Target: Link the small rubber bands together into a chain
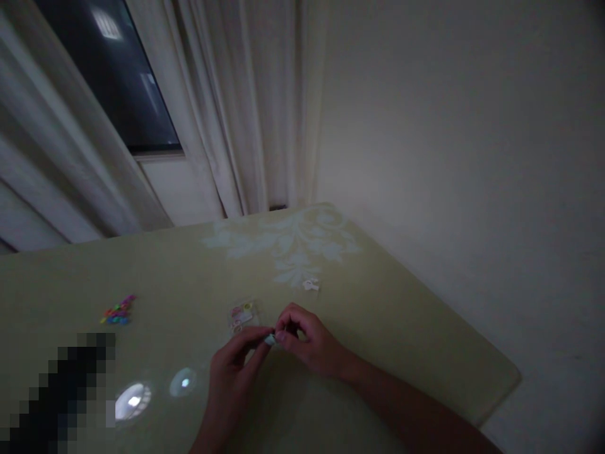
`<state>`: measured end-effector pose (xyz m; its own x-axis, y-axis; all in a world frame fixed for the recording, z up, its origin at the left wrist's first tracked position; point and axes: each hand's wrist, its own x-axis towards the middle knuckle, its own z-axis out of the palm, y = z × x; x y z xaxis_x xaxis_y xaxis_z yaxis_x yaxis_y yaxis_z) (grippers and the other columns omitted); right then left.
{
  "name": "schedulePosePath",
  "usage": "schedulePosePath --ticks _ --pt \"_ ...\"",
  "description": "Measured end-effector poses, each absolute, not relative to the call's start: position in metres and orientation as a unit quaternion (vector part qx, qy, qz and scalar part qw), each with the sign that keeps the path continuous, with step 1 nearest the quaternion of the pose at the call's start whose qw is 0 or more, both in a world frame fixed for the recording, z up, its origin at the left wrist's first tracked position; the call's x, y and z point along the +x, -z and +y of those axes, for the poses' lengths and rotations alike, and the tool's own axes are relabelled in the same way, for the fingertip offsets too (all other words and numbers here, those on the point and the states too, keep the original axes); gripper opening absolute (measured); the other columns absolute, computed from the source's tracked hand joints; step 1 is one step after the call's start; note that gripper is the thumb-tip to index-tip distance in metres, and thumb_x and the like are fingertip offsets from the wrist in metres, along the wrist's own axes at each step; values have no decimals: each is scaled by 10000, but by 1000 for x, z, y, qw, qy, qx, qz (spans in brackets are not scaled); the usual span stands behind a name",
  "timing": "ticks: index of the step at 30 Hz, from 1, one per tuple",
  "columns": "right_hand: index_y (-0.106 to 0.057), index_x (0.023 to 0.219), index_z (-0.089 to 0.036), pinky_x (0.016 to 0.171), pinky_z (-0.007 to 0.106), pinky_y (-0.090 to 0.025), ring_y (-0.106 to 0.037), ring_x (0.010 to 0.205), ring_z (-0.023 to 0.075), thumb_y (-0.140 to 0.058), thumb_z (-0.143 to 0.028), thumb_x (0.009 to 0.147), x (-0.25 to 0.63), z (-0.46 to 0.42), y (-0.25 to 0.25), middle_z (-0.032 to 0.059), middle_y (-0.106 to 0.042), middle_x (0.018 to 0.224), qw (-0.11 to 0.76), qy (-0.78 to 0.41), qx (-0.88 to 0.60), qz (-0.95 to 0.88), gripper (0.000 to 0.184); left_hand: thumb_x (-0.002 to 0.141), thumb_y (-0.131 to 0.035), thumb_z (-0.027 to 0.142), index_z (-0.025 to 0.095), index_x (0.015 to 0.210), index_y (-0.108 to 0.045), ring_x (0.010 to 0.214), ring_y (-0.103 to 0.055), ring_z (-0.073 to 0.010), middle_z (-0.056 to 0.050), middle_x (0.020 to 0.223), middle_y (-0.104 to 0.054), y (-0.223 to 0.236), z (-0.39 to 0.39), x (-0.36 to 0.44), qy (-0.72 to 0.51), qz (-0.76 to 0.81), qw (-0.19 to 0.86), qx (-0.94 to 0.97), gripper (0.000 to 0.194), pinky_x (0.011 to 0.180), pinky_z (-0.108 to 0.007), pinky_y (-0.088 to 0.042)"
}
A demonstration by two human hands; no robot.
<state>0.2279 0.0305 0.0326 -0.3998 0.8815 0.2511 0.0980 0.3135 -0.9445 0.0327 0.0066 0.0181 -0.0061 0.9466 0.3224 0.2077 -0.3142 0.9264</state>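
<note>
Above the table's near middle, a small pale blue piece is pinched between the thumb and forefinger of my left hand. Its exact kind is too small and dim to make out. My right hand meets it from the right, thumb and forefinger pressed together at the piece's edge; what lies between those fingertips is hidden. Just beyond my left fingers lies a clear plastic case with small pink, yellow and white ring-like bits inside.
Small white pieces lie beyond my right hand. A pile of bright coloured little pieces is at the left. The greenish table has a pale floral pattern and borders a wall on the right; curtains hang behind.
</note>
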Motion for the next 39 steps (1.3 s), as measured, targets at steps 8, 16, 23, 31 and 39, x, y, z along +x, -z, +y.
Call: schedulePosePath --ticks 8,16,23,31,39 --pt "-784 989 -204 600 257 -424 -482 647 112 -812 -451 866 222 27 -21 31 -613 911 490 -361 -385 -694 278 868 -741 384 234 999 -828 880 -798 -248 -66 986 -841 -9 5 37 -522 516 336 590 217 793 -318 -645" --pt "-815 902 -196 536 236 -396 -479 591 96 -814 -423 875 217 26 -14 26 -616 831 523 -328 -400 -678 229 888 -707 384 230 1026 -790 892 -793 -240 -64 1001 -825 -4 4 42 -517 525 346 581 223 798 -314 -634" --pt "-791 825 -189 569 239 -406 -474 604 96 -860 -454 819 218 30 -20 4 -598 787 529 -377 -391 -652 274 863 -721 393 253 976 -825 889 -804 -255 -49 968 -845 -4 6 37 -500 536 333 593 207 789 -323 -642" --pt "-822 813 -206 561 240 -408 -508 615 106 -867 -466 807 219 33 -16 13 -623 766 534 -380 -378 -654 264 837 -721 382 302 995 -854 951 -810 -269 -27 1022 -852 -6 6 37 -500 555 328 578 222 869 -362 -642" --pt "-836 862 -203 530 233 -412 -521 599 105 -857 -469 818 225 34 -15 36 -654 800 512 -332 -372 -700 270 821 -722 367 269 902 -846 810 -804 -236 -23 887 -848 -14 6 40 -501 545 328 587 178 746 -300 -640"
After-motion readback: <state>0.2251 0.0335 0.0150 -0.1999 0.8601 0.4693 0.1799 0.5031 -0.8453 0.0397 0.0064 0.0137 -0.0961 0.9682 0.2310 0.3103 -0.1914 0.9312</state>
